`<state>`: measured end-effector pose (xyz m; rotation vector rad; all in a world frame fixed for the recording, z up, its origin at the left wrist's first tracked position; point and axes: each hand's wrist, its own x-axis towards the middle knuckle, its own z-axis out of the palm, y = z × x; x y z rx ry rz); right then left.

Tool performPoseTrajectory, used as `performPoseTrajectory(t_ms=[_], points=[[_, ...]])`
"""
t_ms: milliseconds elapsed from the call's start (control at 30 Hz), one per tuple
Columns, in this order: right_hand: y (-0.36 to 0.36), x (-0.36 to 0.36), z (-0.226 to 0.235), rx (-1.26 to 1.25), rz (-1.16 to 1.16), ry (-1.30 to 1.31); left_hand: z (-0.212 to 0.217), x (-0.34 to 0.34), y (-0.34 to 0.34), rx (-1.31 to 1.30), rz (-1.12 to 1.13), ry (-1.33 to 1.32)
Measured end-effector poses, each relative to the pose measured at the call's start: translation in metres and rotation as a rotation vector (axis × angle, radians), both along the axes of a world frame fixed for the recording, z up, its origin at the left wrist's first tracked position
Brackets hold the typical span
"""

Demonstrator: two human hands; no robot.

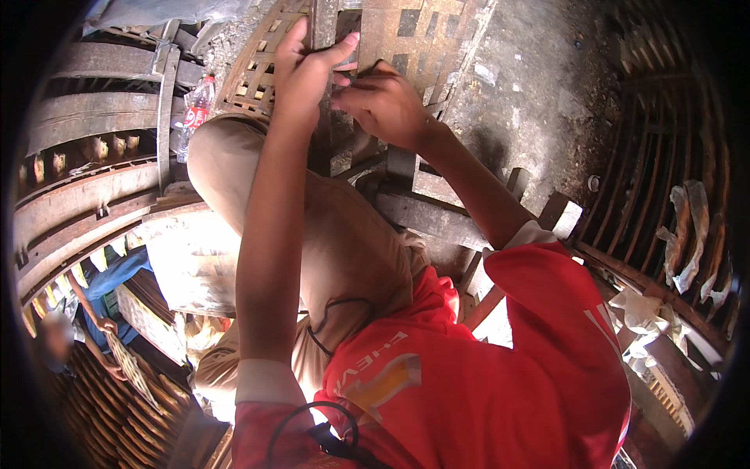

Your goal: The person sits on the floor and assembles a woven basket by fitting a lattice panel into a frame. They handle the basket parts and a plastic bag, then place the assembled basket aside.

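Your hands meet at the top of the view on a woven mat (406, 39) of flat bamboo-like strips, which lies ahead of your bent knee on rough ground.

The mat looks light and springy rather than stiff. Its strips are thin, likely to flex and slide against each other, and likely to crack if bent sharply. Their edges may be splintery, so pinching a strip flat between fingertip and thumb near the weave seems the safest hold.

Your left hand (308, 66) is raised, wrist bent, thumb and forefinger pinched toward a strip while the other fingers stand up and apart. Your right hand (383, 102) is curled loosely, knuckles up, fingertips pressed at the same spot; I cannot tell what it grips. Both forearms reach up and forward from your red shirt (500, 375).
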<state>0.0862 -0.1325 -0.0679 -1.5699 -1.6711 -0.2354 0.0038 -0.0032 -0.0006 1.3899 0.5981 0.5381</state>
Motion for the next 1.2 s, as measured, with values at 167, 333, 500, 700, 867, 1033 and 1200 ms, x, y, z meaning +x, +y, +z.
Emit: performPoseTrajectory(t_ms=[167, 333, 500, 700, 867, 1033, 1200], points=[[-0.015, 0.026, -0.004, 0.265, -0.252, 0.220, -0.002, -0.004, 0.006, 0.017, 0.035, -0.031], [-0.057, 0.070, -0.025, 0.144, -1.046, 0.430, 0.006, -0.007, 0.014, 0.025, 0.115, -0.099], [-0.029, 0.007, -0.030, 0.226, -0.445, 0.586, 0.014, -0.009, 0.022, -0.018, 0.199, -0.288], [-0.016, -0.061, -0.018, -0.199, 0.015, 0.843, 0.022, -0.020, 0.027, 0.021, 0.254, -0.332], [-0.016, -0.067, -0.018, -0.283, 0.019, 0.868, 0.020, -0.019, 0.025, 0.074, 0.310, -0.392], [-0.012, -0.072, -0.026, -0.272, 0.090, 0.973, 0.018, -0.014, 0.021, 0.134, 0.346, -0.368], [-0.016, -0.075, -0.016, -0.376, 0.202, 1.181, 0.012, -0.010, 0.013, 0.149, 0.378, -0.308]])
